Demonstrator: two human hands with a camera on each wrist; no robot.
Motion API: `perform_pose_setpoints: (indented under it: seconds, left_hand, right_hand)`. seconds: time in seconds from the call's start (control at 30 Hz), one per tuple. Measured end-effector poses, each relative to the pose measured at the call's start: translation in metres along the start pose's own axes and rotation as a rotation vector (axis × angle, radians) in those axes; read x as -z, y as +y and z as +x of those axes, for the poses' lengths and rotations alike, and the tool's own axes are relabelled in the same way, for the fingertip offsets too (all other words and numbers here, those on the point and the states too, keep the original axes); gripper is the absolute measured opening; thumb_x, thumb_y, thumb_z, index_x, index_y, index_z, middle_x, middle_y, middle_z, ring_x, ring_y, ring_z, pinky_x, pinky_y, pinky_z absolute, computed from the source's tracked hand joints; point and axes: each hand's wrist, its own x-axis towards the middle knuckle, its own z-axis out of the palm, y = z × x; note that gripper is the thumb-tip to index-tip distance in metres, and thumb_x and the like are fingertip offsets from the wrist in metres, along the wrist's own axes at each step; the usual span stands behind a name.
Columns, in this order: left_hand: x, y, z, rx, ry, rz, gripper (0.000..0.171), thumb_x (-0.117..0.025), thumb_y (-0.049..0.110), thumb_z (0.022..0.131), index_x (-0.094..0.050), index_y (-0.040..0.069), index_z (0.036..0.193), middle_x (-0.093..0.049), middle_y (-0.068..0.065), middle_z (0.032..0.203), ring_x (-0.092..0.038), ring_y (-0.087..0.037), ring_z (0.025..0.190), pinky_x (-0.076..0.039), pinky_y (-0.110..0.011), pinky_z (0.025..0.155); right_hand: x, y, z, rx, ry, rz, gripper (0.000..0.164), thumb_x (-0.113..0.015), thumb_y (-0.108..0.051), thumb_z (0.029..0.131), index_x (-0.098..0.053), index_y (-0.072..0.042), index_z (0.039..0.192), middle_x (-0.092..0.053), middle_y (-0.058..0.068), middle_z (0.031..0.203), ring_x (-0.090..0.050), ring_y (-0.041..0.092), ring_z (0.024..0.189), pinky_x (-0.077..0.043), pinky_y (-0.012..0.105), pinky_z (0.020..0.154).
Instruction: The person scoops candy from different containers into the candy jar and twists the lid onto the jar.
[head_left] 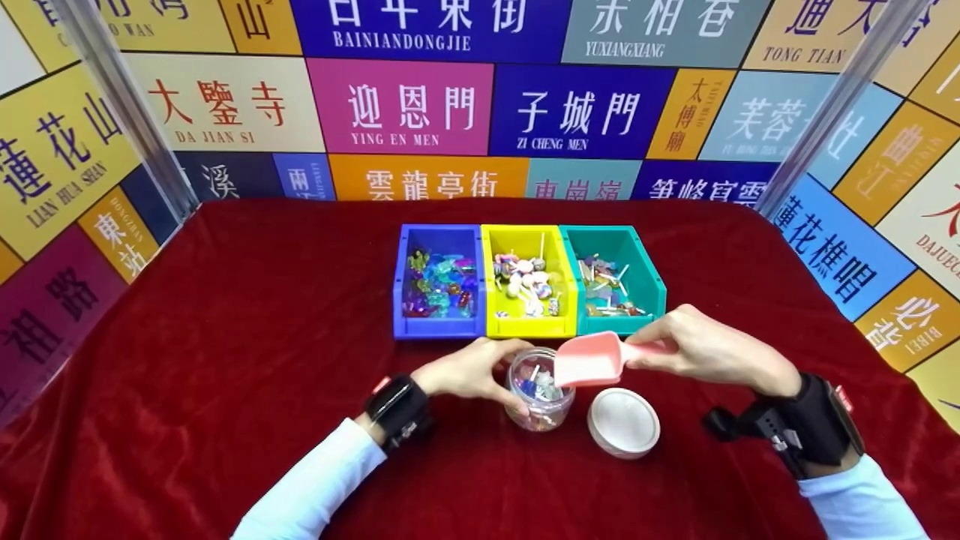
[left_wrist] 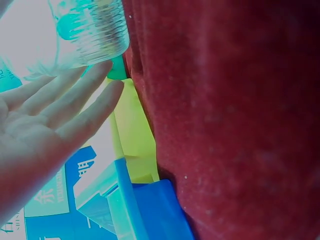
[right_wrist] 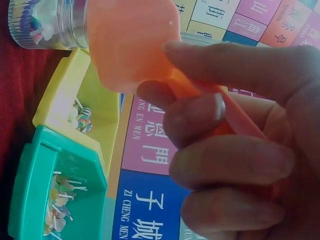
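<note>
A clear jar point(head_left: 541, 411) stands on the cloth with small coloured pieces inside. My left hand point(head_left: 474, 373) holds it from the left, thumb in front and fingers behind; in the left wrist view the fingers point(left_wrist: 75, 107) lie fairly straight along the jar point(left_wrist: 95, 32). Fingers curled round its handle, my right hand point(head_left: 694, 349) grips a pink scoop point(head_left: 589, 360). The scoop's blade tilts over the jar's mouth, and no pieces show on it. In the right wrist view the blade point(right_wrist: 132, 40) hides part of the jar's mouth. A white lid point(head_left: 624, 422) lies right of the jar.
Behind the jar, three bins stand side by side: blue point(head_left: 439, 327), yellow point(head_left: 531, 327) and green point(head_left: 621, 322). Translucent coloured pieces lie in the blue one, small lollipops in the other two. Dark red cloth point(head_left: 247, 315) covers the table; printed panels point(head_left: 401, 105) rise behind.
</note>
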Motion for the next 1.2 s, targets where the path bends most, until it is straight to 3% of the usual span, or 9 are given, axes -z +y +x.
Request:
perform_pose_setpoints:
  seconds: [0.23,0.47,0.67,0.8,0.97,1.1,1.2]
  left_hand:
    - [0.002,0.0,0.0,-0.007,-0.008,0.025,0.071,-0.078,0.029,0.065,-0.047,0.002,0.123,-0.061,-0.008,0.11,-0.059,-0.012,0.098,-0.045,-0.018,0.085]
    - [0.007,-0.002,-0.002,0.003,-0.026,0.016,0.07,-0.076,0.03,0.068,-0.046,0.001,0.125,-0.059,-0.01,0.114,-0.057,-0.017,0.101,-0.046,-0.026,0.087]
    - [0.019,-0.003,-0.007,-0.017,0.051,0.023,0.064,-0.07,0.032,0.075,-0.047,-0.003,0.124,-0.055,-0.015,0.118,-0.056,-0.025,0.103,-0.047,-0.033,0.087]
    - [0.028,-0.005,-0.011,-0.054,0.199,0.063,0.055,-0.067,0.03,0.078,-0.051,-0.004,0.118,-0.057,-0.019,0.114,-0.056,-0.029,0.101,-0.046,-0.037,0.087]
    - [0.041,-0.012,-0.016,-0.083,0.476,0.132,0.037,-0.065,0.018,0.081,-0.057,-0.006,0.108,-0.06,-0.019,0.105,-0.056,-0.029,0.096,-0.046,-0.039,0.084]
    - [0.051,-0.017,-0.021,-0.068,0.696,0.179,0.024,-0.065,0.01,0.079,-0.061,-0.004,0.098,-0.062,-0.016,0.097,-0.057,-0.027,0.092,-0.047,-0.035,0.081]
    - [0.058,-0.02,-0.025,-0.02,0.821,0.199,0.021,-0.065,0.006,0.077,-0.062,-0.004,0.096,-0.061,-0.017,0.098,-0.056,-0.028,0.094,-0.046,-0.036,0.083]
  right_hand:
    - [-0.001,0.006,0.001,-0.004,-0.009,0.013,0.013,-0.058,-0.03,0.085,-0.069,-0.023,0.086,-0.046,-0.015,0.059,-0.037,-0.002,0.052,-0.034,0.016,0.048]
    - [-0.005,0.016,0.001,-0.03,-0.016,-0.021,0.016,-0.06,-0.029,0.084,-0.069,-0.018,0.091,-0.055,-0.014,0.069,-0.044,0.0,0.058,-0.037,0.017,0.053]
    - [-0.008,0.022,0.004,0.014,-0.005,-0.029,0.017,-0.059,-0.028,0.085,-0.068,-0.016,0.093,-0.055,-0.014,0.07,-0.044,0.0,0.059,-0.04,0.021,0.053]
    - [-0.01,0.024,0.007,0.017,0.033,-0.008,0.016,-0.058,-0.027,0.086,-0.067,-0.017,0.094,-0.054,-0.013,0.07,-0.044,0.001,0.058,-0.038,0.02,0.051]
    - [-0.013,0.027,0.013,-0.043,0.184,0.011,0.01,-0.06,-0.023,0.085,-0.066,-0.016,0.089,-0.053,-0.011,0.068,-0.044,0.004,0.059,-0.036,0.018,0.053]
    - [-0.014,0.028,0.021,-0.132,0.298,-0.023,0.013,-0.062,-0.019,0.084,-0.066,-0.008,0.09,-0.055,-0.004,0.07,-0.044,0.009,0.062,-0.036,0.019,0.054]
    - [-0.015,0.03,0.029,-0.196,0.332,-0.043,0.018,-0.062,-0.017,0.084,-0.066,-0.003,0.094,-0.059,0.002,0.074,-0.045,0.013,0.063,-0.036,0.021,0.055]
